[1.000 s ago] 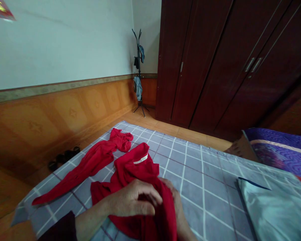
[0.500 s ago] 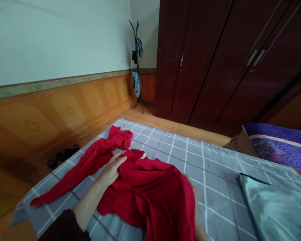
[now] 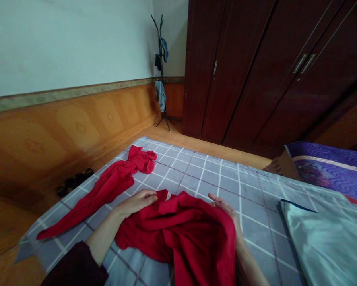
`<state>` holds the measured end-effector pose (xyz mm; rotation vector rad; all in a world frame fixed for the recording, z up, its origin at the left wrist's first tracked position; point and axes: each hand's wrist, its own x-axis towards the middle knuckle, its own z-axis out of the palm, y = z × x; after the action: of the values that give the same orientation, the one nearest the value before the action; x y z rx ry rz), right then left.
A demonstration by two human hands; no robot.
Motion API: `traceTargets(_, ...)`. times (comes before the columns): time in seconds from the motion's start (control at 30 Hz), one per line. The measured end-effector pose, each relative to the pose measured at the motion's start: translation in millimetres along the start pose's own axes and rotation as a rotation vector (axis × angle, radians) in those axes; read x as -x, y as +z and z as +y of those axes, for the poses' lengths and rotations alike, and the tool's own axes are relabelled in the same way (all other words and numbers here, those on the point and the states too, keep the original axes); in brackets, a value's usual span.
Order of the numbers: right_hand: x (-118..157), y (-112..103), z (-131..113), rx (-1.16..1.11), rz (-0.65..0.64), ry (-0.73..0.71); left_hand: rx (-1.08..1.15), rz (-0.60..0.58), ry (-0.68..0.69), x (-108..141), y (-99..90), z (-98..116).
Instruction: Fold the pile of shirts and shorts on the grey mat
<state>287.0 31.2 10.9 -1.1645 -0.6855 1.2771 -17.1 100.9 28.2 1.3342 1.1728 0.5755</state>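
My view: dark wood wardrobe point(image 3: 250, 71) | grey checked bedsheet point(image 3: 256, 222) | bunched red garment point(image 3: 178, 234) on sheet between hands, second red garment point(image 3: 97, 190) just beside | left hand point(image 3: 136, 201) open, touching garment | right hand point(image 3: 224, 207) open, touching garment

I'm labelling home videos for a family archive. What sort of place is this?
Most likely a bedroom in a home: there is a tall, dark wooden wardrobe, a grey checked bedsheet low beside the wall, a purple quilt, and a coat stand hung with clothes.
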Motion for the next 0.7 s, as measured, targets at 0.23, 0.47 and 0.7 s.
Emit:
traceTargets(0.23, 19, 20, -6, 0.262, -0.397, 0.071, 0.277, -0.173, 0.121, 13, 24.4, 17)
traceTargets(0.47, 19, 26, 6, 0.410, -0.395, -0.034, 0.645, -0.058, 0.079, 21, 41.1, 19)
traceTargets(0.7, 1, 4, -2, 0.005, 0.150, -0.061, 0.832, 0.339, -0.074, 1, 11.4, -1)
